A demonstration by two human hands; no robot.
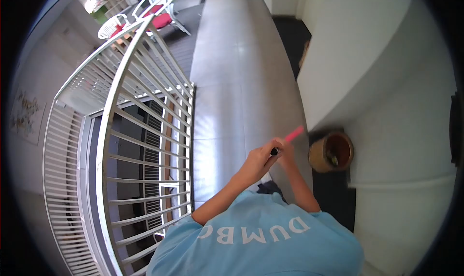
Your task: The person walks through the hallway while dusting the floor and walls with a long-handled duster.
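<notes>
In front of my chest, both hands are close together and overlap. My left hand [258,163] has its fingers wrapped round something with a dark, round end [274,151] showing at the thumb side. My right hand [287,152] is just beyond it, partly covered by the left, with its fingers closed. A bright pink stick-like piece [294,133] juts out from the right hand toward the upper right, slightly blurred. Whether the pink piece and the dark end belong to one object, I cannot tell.
To the left runs a white metal railing [113,104] over a stairwell. A brown pot [317,154] stands against the white wall [382,97] at the right. The grey tiled floor [220,112] stretches ahead toward white chairs [113,26] with red cushions.
</notes>
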